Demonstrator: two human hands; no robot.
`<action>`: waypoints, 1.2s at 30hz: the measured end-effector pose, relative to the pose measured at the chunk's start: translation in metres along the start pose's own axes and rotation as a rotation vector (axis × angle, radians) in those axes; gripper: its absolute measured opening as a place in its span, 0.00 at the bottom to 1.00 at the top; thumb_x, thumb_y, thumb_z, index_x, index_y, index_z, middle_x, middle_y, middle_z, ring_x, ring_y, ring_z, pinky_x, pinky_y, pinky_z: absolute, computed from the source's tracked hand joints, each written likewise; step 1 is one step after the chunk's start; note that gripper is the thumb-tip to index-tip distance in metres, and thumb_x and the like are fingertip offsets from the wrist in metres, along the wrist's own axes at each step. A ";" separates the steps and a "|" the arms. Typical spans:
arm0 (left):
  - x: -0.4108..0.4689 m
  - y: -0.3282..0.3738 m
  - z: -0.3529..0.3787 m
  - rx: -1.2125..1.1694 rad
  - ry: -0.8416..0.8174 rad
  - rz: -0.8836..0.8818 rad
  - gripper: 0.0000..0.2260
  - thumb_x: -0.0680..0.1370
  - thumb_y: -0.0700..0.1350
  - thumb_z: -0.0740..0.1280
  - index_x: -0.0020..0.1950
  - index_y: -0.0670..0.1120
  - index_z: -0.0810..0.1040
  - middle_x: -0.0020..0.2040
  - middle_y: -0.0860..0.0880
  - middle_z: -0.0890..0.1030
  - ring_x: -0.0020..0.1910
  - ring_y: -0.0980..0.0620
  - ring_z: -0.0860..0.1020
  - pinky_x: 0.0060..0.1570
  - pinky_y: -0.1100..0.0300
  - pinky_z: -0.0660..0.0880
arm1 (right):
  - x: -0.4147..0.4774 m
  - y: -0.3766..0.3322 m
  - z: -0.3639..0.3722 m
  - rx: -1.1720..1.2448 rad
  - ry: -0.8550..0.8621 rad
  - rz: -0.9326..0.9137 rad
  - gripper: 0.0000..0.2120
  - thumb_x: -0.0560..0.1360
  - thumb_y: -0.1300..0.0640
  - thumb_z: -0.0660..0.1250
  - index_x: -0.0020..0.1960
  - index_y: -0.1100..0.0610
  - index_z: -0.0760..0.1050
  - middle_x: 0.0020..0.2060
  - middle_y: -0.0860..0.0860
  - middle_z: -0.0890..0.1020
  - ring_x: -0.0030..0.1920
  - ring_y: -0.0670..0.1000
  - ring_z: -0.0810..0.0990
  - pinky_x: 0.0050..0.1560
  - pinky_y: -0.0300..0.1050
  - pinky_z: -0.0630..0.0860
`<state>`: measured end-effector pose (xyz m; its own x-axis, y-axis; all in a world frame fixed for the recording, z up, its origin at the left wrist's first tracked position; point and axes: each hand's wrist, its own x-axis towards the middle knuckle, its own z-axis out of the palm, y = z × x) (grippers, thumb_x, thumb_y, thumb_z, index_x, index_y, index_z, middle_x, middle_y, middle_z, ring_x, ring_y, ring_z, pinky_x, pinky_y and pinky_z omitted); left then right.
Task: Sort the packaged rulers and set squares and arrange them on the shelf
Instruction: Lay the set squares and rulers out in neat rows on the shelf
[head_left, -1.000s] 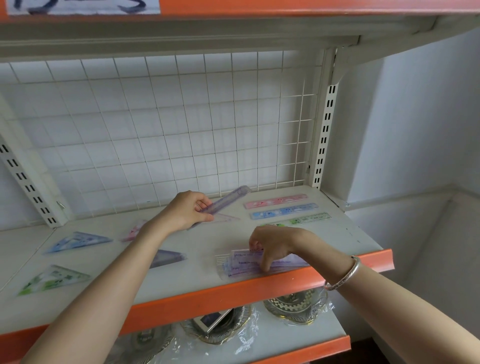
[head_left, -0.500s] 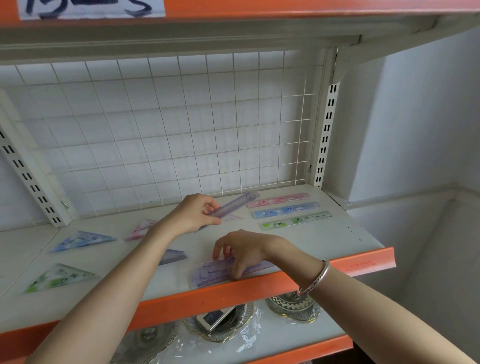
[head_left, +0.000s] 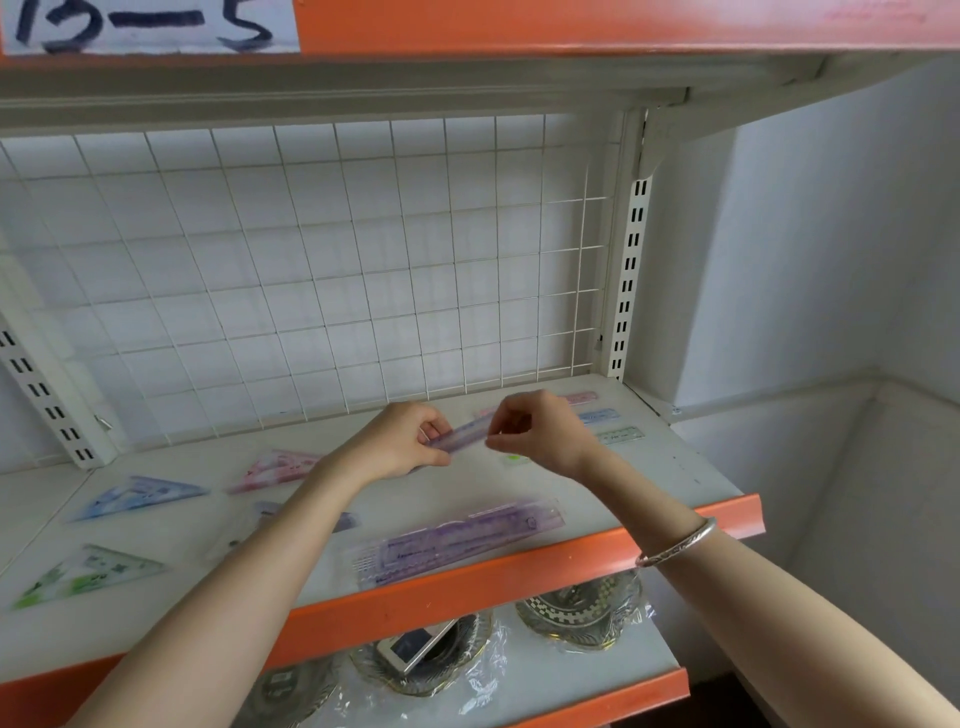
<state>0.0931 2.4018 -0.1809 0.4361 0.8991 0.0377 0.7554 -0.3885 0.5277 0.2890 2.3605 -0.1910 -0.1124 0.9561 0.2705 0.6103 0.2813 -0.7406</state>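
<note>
Pinching slim, seemingly plastic purple ruler (head_left: 466, 435): left hand (head_left: 400, 448), right hand (head_left: 541, 434).

1 purple ruler (head_left: 465, 434) pinched at both ends by left hand (head_left: 402, 447) and right hand (head_left: 540, 434), off the shelf (head_left: 649, 483), tilted up to the right. Right of grip, flat, partly hidden: pink ruler (head_left: 582, 398), blue ruler (head_left: 600, 417), green ruler (head_left: 621, 435). Below grip: purple pack (head_left: 457, 540) flat at shelf front. Left of grip, 4 flat: pink square (head_left: 275, 470), blue square (head_left: 140, 496), green square (head_left: 88, 574), purple square (head_left: 345, 519) half hidden.

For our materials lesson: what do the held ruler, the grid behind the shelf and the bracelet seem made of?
Ruler: probably plastic, glossy, see-through with a purple tint. Grid: likely metal wire, painted white, thin and straight. Bracelet: silvery metal, polished, judging by its bright glints; which metal is unclear.
</note>
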 end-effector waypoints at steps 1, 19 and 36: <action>0.001 0.001 0.002 0.008 -0.012 0.003 0.14 0.71 0.42 0.75 0.55 0.45 0.80 0.46 0.51 0.78 0.44 0.54 0.77 0.37 0.74 0.69 | -0.001 0.004 -0.004 -0.045 0.025 -0.017 0.06 0.67 0.63 0.74 0.38 0.56 0.78 0.31 0.48 0.76 0.29 0.40 0.70 0.33 0.35 0.68; 0.011 -0.013 0.009 0.055 -0.058 -0.027 0.17 0.69 0.42 0.77 0.56 0.42 0.80 0.45 0.51 0.77 0.43 0.53 0.75 0.43 0.67 0.71 | -0.027 0.007 0.009 -0.339 -0.474 -0.039 0.23 0.63 0.50 0.79 0.56 0.52 0.81 0.49 0.44 0.81 0.50 0.45 0.75 0.52 0.40 0.72; 0.017 -0.013 0.001 0.012 -0.045 -0.024 0.15 0.70 0.41 0.76 0.55 0.43 0.79 0.41 0.54 0.75 0.41 0.55 0.74 0.35 0.75 0.68 | -0.024 0.010 0.002 -0.219 -0.473 -0.023 0.19 0.63 0.60 0.78 0.53 0.55 0.80 0.43 0.44 0.79 0.45 0.43 0.74 0.42 0.32 0.69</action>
<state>0.0916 2.4220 -0.1878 0.4389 0.8984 -0.0132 0.7717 -0.3694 0.5177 0.2960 2.3410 -0.2060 -0.4391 0.8964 -0.0600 0.7473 0.3273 -0.5783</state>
